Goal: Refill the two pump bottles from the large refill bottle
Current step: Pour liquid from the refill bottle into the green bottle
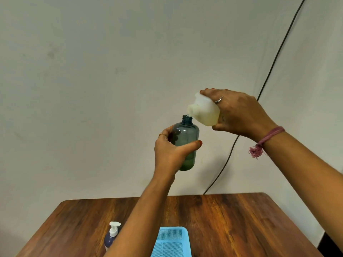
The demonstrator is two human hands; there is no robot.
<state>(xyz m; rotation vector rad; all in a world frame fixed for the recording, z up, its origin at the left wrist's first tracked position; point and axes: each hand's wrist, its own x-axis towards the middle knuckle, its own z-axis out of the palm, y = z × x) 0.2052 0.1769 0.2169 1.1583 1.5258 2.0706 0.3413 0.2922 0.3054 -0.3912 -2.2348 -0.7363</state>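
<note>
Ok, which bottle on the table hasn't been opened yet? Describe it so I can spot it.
Start at the wooden table and go to its near left part, left of the blue tray. The dark bottle stands there, partly behind the left forearm. Its white pump is on, unlike the open teal bottle held up in the left hand.

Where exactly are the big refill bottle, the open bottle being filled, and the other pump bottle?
refill bottle (204, 110): head view, on its white shoulder.
teal bottle (186, 132): head view, on its upper body.
dark pump bottle (109, 240): head view, on its dark body, beneath the white pump.
</note>
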